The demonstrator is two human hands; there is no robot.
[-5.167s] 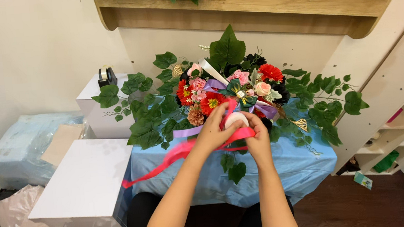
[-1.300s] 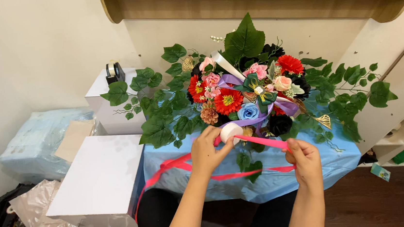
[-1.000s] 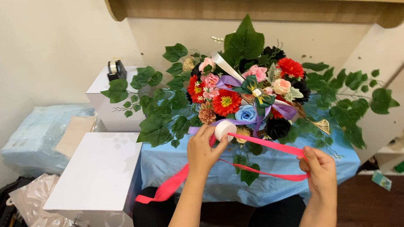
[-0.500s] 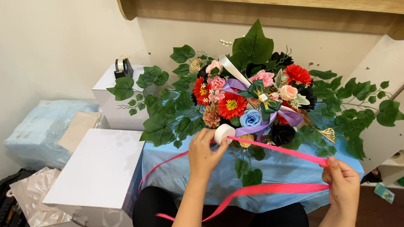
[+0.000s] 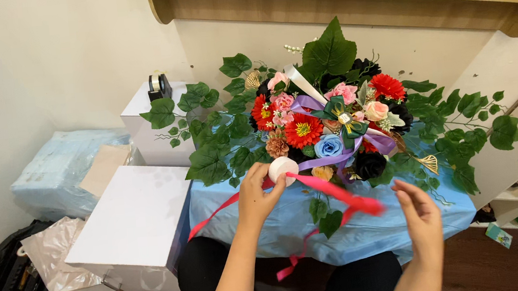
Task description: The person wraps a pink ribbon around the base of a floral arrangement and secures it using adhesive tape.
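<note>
Pink ribbon point(image 5: 331, 190) stretches across the front of a flower arrangement point(image 5: 326, 127) on a blue-draped tabletop point(image 5: 266, 226), its loose tail dangling below the edge. Left hand point(image 5: 260, 195) pinches a white spool point(image 5: 282, 169) against the bouquet's base; right hand point(image 5: 420, 215), fingers loosely spread, hovers beside the ribbon's blurred end, touching or not unclear.

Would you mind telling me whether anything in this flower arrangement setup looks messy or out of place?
Nothing looks damaged or spilled. The red ribbon trails loose from the white spool in the left hand, one end dangling over the front of the blue cloth. The right hand is open beside it. Crumpled plastic bags lie on the floor at left.
</note>
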